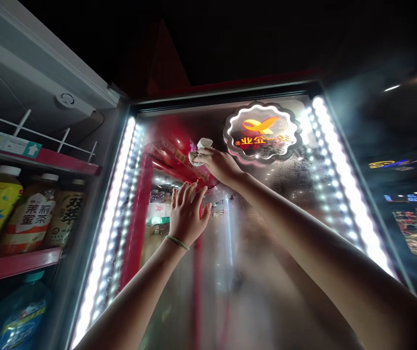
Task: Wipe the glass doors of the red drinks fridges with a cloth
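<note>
A wad (205, 144) of white, crumpled material, soft and rounded in its folds, sits high on the glass door (259, 218), just left of the scalloped sign (262, 131). The right hand (221, 165) has it pinched in bent fingers closed around its lower edge; whether it is cloth or paper I cannot tell.

The left hand (189, 211), lower and nearer, holds nothing: its fingers are loosely spread and slightly curved, the thumb set apart to the right. Whether they touch the pane I cannot tell. A thin, pale cord band (177, 242) rings that wrist.

The pane is smooth and glossy, misted across its middle and beaded with fine droplets beside the sign. Strips of white lights, left (104, 233) and right (354, 189), run along its sides in dotted, glaring lines. The sign has a wavy lit border around orange, mirror-reversed lettering.

At far left, plastic bottles with white caps, among them a yellow one (0, 209), stand behind a red shelf edge (18, 266), and a blue bottle (26, 311) stands below.
</note>
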Demonstrator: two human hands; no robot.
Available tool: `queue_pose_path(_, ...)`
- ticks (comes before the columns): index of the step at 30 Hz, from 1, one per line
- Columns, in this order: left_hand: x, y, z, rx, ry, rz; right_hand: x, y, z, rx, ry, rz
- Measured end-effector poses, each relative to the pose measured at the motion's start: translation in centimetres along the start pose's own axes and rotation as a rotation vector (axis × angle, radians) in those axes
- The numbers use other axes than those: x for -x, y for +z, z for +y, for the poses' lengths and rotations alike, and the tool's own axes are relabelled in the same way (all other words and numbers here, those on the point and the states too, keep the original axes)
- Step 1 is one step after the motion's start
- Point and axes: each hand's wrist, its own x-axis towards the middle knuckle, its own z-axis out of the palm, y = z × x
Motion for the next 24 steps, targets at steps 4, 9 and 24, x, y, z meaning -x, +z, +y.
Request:
queue_pose_path(4,-0.5,0.4,1.0,0.019,0.012,-0.012,0.4,-0.3,0.6,0.023,0.053,0.038)
queue_pose_path(9,-1.1,1.0,2.3,0.021,0.008,-0.007,1.2,-0.8,1.0,0.032,0.046,0.008)
queue_pose_path(24,-0.5,1.5,2.5,-0.001,0.000,-0.025,2.6,-2.0,2.7,0.044,0.048,0.033)
